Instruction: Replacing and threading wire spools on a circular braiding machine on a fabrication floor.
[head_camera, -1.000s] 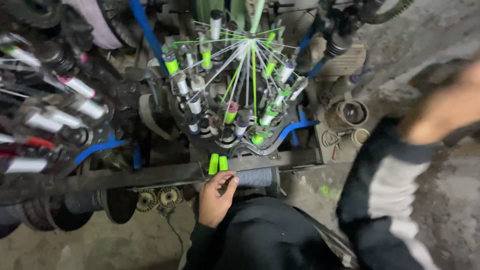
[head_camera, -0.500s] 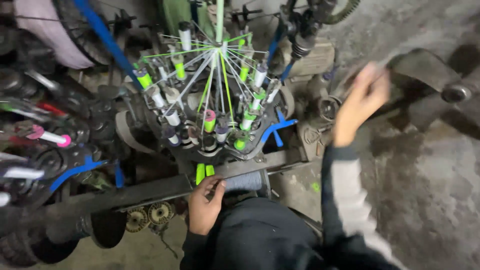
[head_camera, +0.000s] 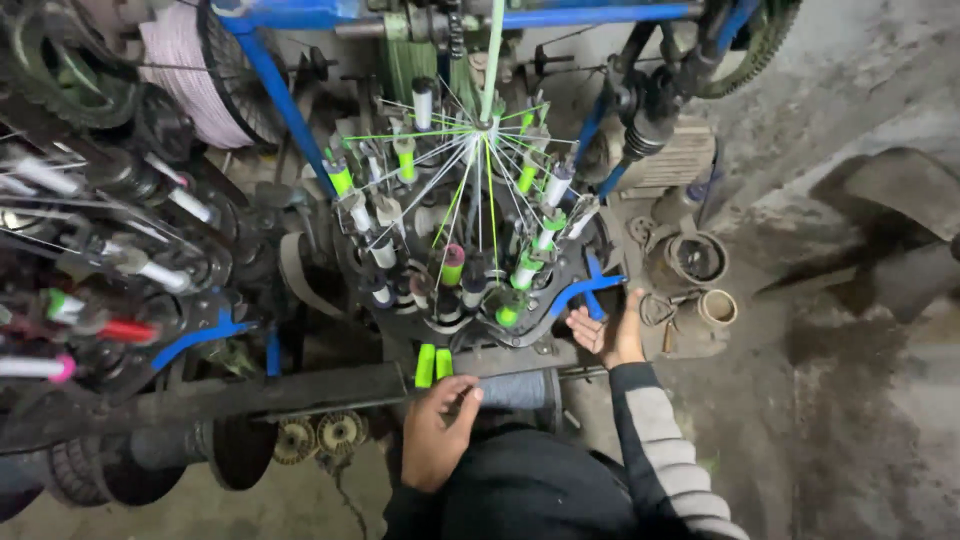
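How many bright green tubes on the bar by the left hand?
2: bright green tubes side by side on the black bar, just above the left hand. More may be hidden behind.

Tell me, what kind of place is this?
Probably a small cord-making workshop: a round braiding machine with green and white thread bobbins, a big wheel wound with pale pink cord, and a stained bare concrete floor.
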